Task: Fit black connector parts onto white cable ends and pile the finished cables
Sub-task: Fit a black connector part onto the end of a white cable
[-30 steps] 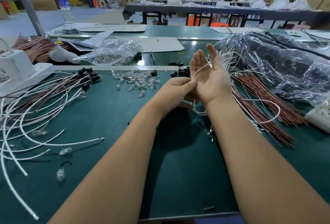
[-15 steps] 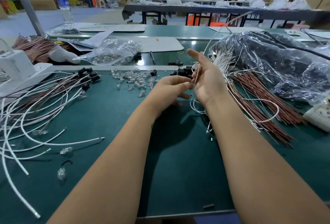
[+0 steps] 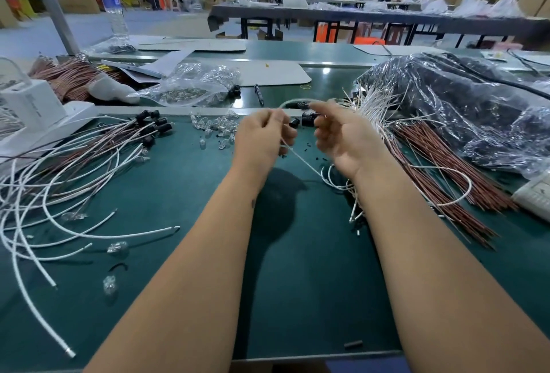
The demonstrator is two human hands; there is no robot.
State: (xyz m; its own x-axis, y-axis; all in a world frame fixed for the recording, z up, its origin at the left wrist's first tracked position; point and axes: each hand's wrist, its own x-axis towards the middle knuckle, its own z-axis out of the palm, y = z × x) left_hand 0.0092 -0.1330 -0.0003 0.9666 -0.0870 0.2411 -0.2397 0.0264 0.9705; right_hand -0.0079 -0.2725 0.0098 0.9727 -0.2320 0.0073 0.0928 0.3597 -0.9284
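Observation:
My left hand pinches a white cable above the green table. The cable arcs up from this hand to the fingertips of my right hand, whose curled fingers hold its far part; the exact grip is blurred. The rest trails down to the right, under my right wrist. Loose black connector parts lie just behind my hands. A pile of cables with black connectors fitted spreads at the left. A bundle of bare white cables fans out at the right.
Small clear bulbs are scattered left of my hands. Brown wires and a dark plastic bag fill the right side. A white device stands at the far left, with a clear bag of parts and a pen behind.
My right hand has lowered and curled its fingers from an open, raised pose. The cable now arcs between both hands, and my left hand has drawn slightly left.

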